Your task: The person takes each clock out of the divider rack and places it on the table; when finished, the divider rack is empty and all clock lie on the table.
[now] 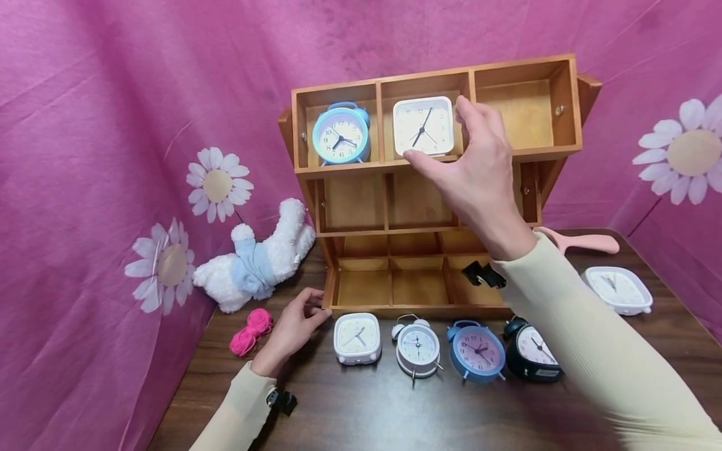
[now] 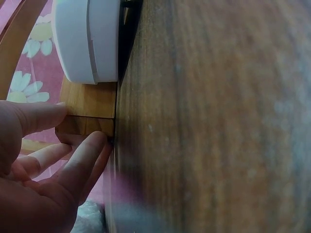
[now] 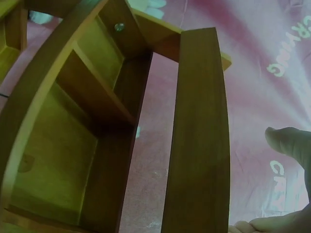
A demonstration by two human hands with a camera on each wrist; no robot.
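Observation:
In the head view a wooden tiered shelf (image 1: 434, 164) with compartments stands on the table. My right hand (image 1: 479, 156) is at the top middle compartment, thumb and fingers spread apart around a white square alarm clock (image 1: 417, 125). Its thumb tip overlaps the clock's lower left corner; the other fingers are by its right edge. In the right wrist view the thumb and fingers show apart with no clock seen between them. A blue alarm clock (image 1: 341, 134) stands in the top left compartment. My left hand (image 1: 293, 326) pinches the shelf's bottom left front corner (image 2: 92, 125) between thumb and fingers.
Before the shelf stand a white square clock (image 1: 357, 338), a white twin-bell clock (image 1: 417, 347), a blue clock (image 1: 477, 352) and a black clock (image 1: 533, 351). Another white clock (image 1: 617, 289) and a pink brush-like handle (image 1: 592, 243) lie right. Left are a plush toy (image 1: 256, 266) and pink yarn (image 1: 251, 332).

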